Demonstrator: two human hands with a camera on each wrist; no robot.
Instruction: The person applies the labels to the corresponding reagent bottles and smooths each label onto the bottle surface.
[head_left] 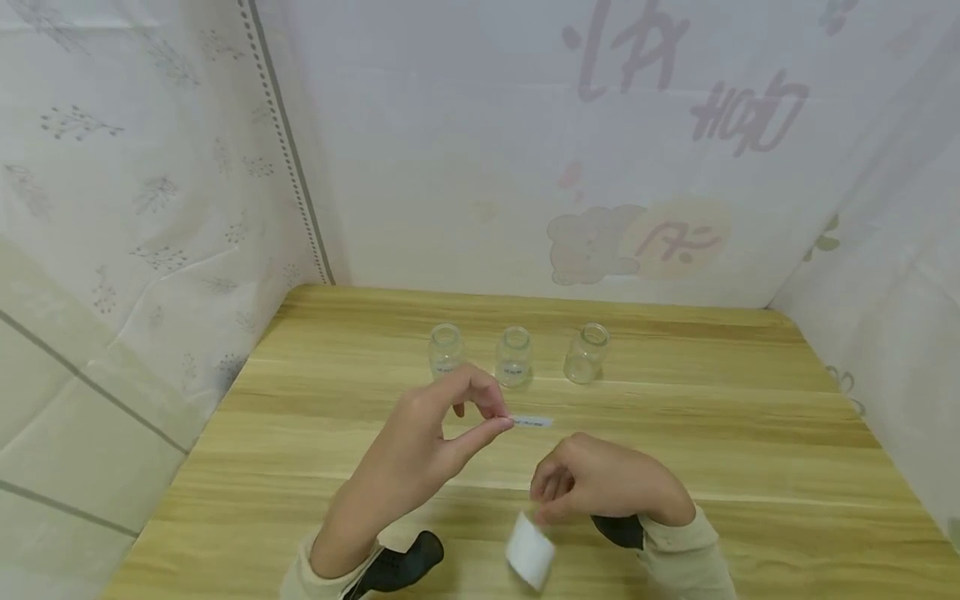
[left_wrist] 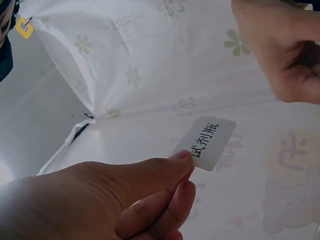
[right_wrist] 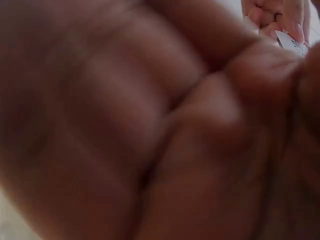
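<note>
My left hand (head_left: pixel 420 442) pinches one end of a small white label (head_left: pixel 532 422) between thumb and fingertips, above the table. Printed black characters show on the label (left_wrist: pixel 207 142) in the left wrist view. To the right, my curled right hand (head_left: pixel 607 479) has a blurred white piece of paper (head_left: pixel 530 552) hanging at its thumb and fingertips. Beyond the hands stand three clear glass jars: a left jar (head_left: pixel 446 340) partly hidden by my left hand, a middle jar (head_left: pixel 513 354) and a right jar (head_left: pixel 587 354). Small printed labels show on the left and middle jars.
The wood-grain table (head_left: pixel 750 400) runs back to a patterned white curtain (head_left: pixel 450 150). More white curtain hangs along the left and right sides. Dark straps sit at both wrists, below beige sleeves.
</note>
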